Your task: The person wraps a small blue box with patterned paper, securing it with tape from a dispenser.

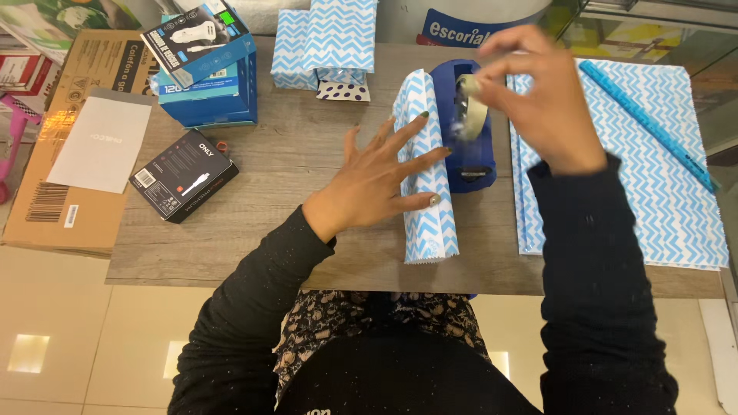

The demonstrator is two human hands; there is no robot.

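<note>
The left hand (369,180) lies flat with fingers (407,127) spread wide, pressing on the wrapped parcel (425,192) in blue-and-white zigzag paper — it lies lengthwise mid-worktop (307,161). The right hand (538,100) hovers over the blue tape dispenser (469,165) just beside the parcel, its fingers (492,65) pinched together on clear tape — blurred.

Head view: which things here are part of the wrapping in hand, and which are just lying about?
In use:
- left hand pressing the half-wrapped chevron parcel
- right hand pulling tape at the blue tape dispenser
- stack of chevron paper sheets, probably the supply

Lying about:
- black box
- blue boxes
- flat cardboard carton
- blue ruler
- wrapped chevron parcels, apparently finished
</note>
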